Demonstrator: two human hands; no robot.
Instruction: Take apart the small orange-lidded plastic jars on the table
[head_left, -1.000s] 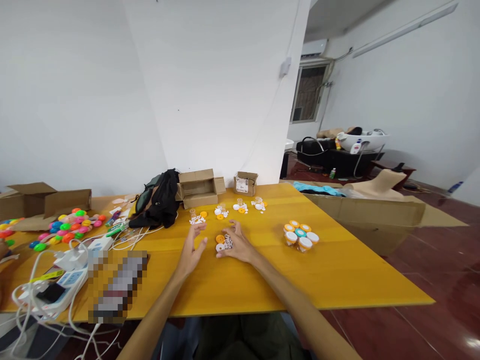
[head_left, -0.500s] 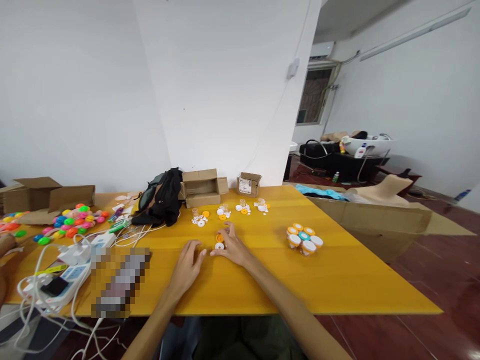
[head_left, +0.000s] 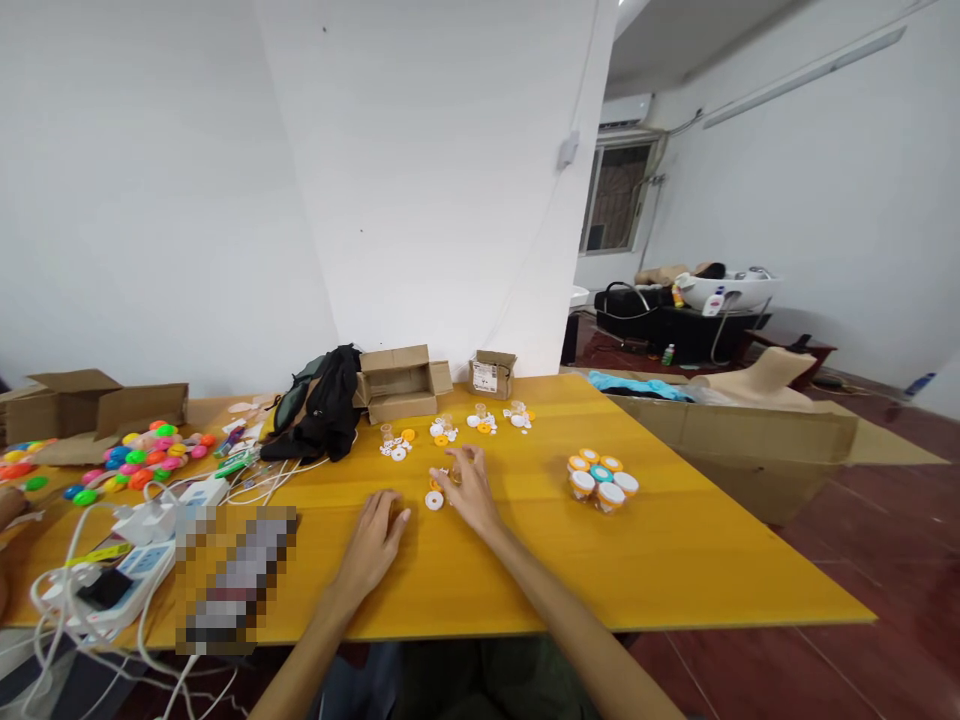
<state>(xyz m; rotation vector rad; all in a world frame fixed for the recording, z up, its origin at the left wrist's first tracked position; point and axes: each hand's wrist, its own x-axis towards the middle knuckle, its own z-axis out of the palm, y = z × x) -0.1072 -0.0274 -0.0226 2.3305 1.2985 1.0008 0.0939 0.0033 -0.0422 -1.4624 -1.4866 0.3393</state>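
The left hand (head_left: 373, 546) is laid flat on the yellow tabletop (head_left: 675, 560), palm down and fingers loosely spread, with nothing held. The right hand (head_left: 470, 487) is raised a little above the surface with fingers curled together; a small item seems to be pinched at the fingertips, but it is too small to tell what it is or whether it is truly gripped. A white cap (head_left: 434, 500) lies on the tabletop just beside the right hand, between the two hands, with a small orange piece touching or nearly touching it behind.

Farther back, several little heaps of white and orange pieces (head_left: 480, 420) are spread in a row, each near a tiny clear cup. To the right, well apart from the hands, a cluster of capped jars (head_left: 600, 477) stands upright. A black bag (head_left: 322, 410) and open cartons (head_left: 397, 380) sit at the rear; bright plastic balls (head_left: 142, 455) and a tangle of white cables (head_left: 112, 540) lie at the left.

For work this fine, it is judged that the pinch should be kept light and made with the fingertips only, the wrist kept low, and the left hand used as a steady rest close by. The loose pieces are light and are likely to roll or scatter if brushed.
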